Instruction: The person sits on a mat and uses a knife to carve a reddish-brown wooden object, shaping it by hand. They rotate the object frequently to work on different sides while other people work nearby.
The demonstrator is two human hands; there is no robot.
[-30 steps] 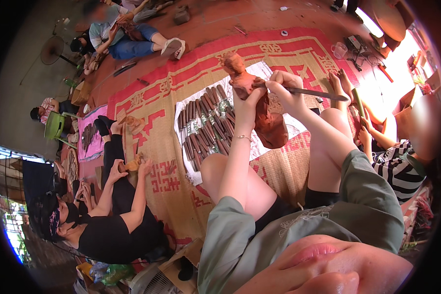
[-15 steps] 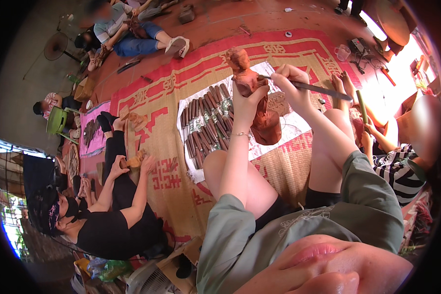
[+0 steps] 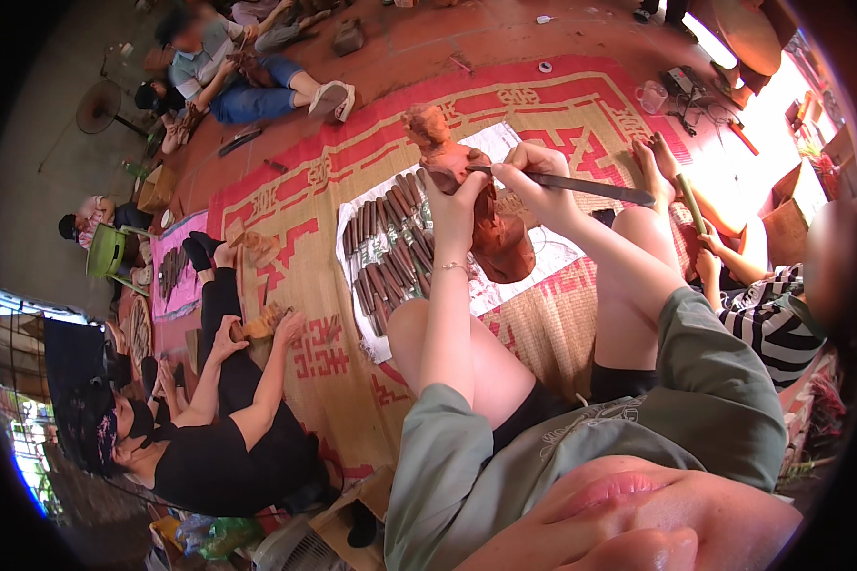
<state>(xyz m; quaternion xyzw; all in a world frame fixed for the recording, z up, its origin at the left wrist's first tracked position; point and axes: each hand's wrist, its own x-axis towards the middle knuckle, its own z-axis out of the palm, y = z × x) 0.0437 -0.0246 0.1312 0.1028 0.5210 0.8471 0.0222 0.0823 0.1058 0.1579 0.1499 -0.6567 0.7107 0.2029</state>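
A reddish-brown carved figure is held up in front of me, leaning to the left, with a rounded head and a broad lower end. My left hand is wrapped round its middle. In my right hand is a long, dark carving chisel, pinched near its thin front end, the tip against the figure just above my left fingers. The flat rear part of the chisel sticks out to the right. Under the figure lies a white cloth bearing several rows of brown-handled carving tools.
A red-patterned woven mat covers the floor around my legs. At left a person in black holds a light wooden piece; at right another in stripes grips a green stick. A phone lies by my right knee.
Both hands have moved left with the figure and chisel. The chisel tip stays at the figure's upper part. The whole view has shifted slightly too.
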